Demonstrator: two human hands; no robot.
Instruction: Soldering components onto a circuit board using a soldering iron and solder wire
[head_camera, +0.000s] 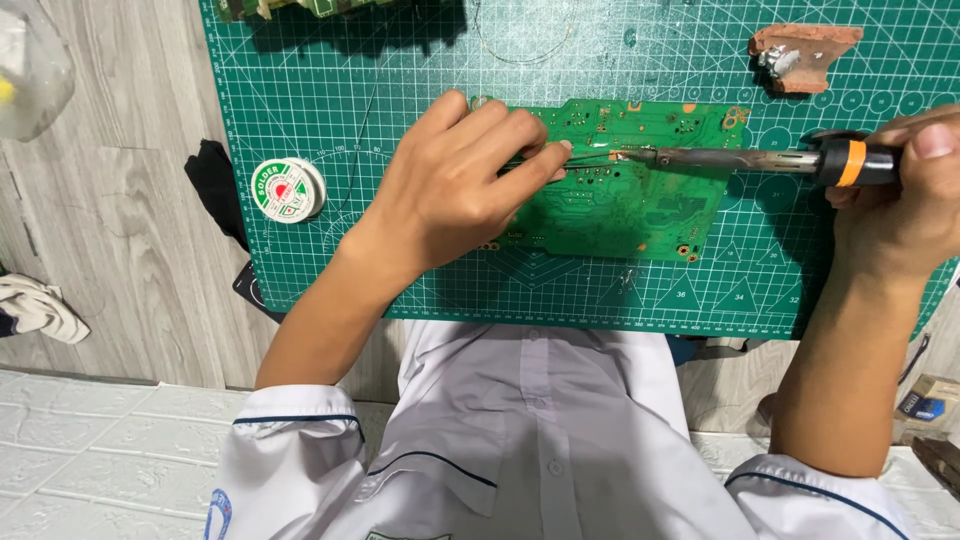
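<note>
I see my right hand (905, 195) clamped on the orange-collared soldering iron (760, 159), tip touching the green circuit board (630, 185) on the green cutting mat (320, 80); my left hand (450, 185) pinches thin solder wire (590, 157) there.

circuit board (640, 205): 1 | soldering iron (760, 160): 1 | solder spool (287, 189): 1 | cutting mat (300, 80): 1 (green) | hands: 2

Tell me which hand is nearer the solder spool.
Left. The left hand rests on the circuit board, just right of the solder spool; the right hand is across the mat.
</note>
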